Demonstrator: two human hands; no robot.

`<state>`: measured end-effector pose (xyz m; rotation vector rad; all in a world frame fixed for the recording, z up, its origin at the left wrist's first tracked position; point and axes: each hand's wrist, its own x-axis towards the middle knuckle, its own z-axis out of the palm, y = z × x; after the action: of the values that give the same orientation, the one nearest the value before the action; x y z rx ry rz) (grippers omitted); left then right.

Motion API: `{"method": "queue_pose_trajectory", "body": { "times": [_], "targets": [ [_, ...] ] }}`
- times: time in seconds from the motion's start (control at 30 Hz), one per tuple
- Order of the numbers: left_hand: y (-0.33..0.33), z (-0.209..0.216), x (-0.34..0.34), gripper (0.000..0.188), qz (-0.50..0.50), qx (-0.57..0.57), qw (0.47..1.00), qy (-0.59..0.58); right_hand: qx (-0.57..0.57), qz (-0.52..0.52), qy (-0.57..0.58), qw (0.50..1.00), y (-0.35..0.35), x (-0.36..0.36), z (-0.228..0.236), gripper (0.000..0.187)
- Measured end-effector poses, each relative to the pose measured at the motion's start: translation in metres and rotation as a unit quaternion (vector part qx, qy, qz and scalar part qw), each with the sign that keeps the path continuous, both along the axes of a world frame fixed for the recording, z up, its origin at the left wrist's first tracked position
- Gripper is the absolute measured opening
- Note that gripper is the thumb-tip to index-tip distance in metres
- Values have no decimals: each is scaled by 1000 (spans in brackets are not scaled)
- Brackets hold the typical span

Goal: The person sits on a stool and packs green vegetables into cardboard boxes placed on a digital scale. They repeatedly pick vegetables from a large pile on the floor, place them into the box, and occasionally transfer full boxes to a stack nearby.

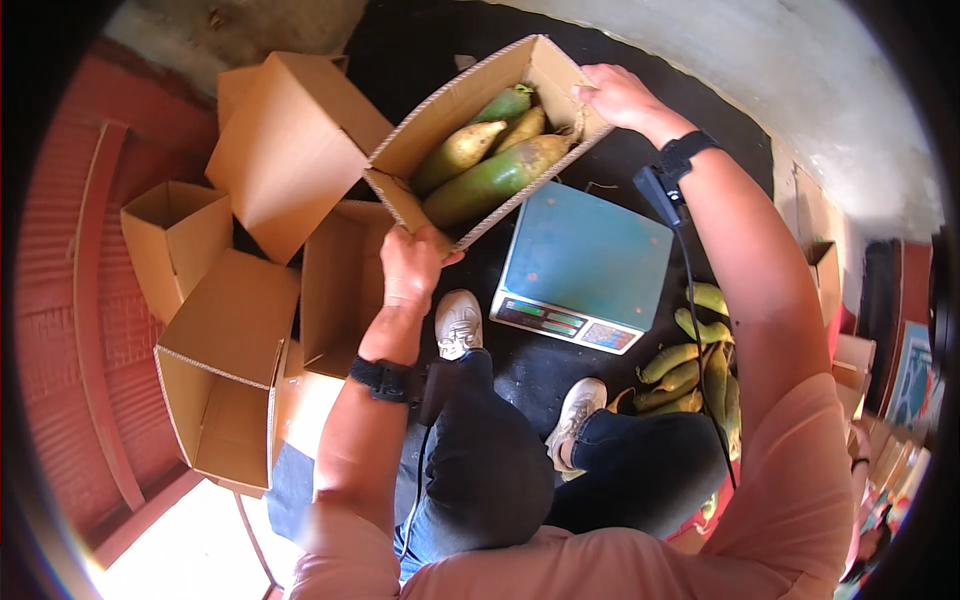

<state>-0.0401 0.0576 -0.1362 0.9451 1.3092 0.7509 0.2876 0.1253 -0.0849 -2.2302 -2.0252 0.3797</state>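
Evidently gripped the open carton (450,112) at opposite ends, with left hand (412,266) and right hand (624,98) closed on its walls, likely to balance the green vegetables (500,180) inside; held it near the blue-topped scale (590,260).

The scale's (590,250) display (540,316) is too small to read. Right of the scale, a leg (650,465) partly hides the green vegetables (680,378); beyond it, gourds (500,180) mostly cover the box's (450,115) floor.

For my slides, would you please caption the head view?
Left hand and right hand grip a cardboard box of green radishes near a digital scale.
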Motion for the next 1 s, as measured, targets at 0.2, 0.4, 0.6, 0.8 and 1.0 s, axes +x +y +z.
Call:
{"method": "queue_pose_trajectory", "body": {
  "times": [0.2, 0.4, 0.6, 0.8, 1.0],
  "targets": [
    [6, 20, 0, 22, -109, -21, 992, 63, -3, -54, 45, 998, -54, 15, 10, 35],
    [-5, 26, 25, 18, -186, -43, 981, 30, 23, -105, 40, 993, -135, 43, 0, 33],
    [-30, 16, 38, 20, -245, -57, 965, 79, 4, -151, 79, 985, -197, 47, 0, 32],
    [-43, 3, 36, 25, -422, 174, 851, 260, 39, -157, 79, 984, -239, 48, -18, 30],
    [-66, 60, 27, 29, -420, 187, 828, 322, 85, -106, 152, 979, -267, 59, -5, 24]
  ]
}}
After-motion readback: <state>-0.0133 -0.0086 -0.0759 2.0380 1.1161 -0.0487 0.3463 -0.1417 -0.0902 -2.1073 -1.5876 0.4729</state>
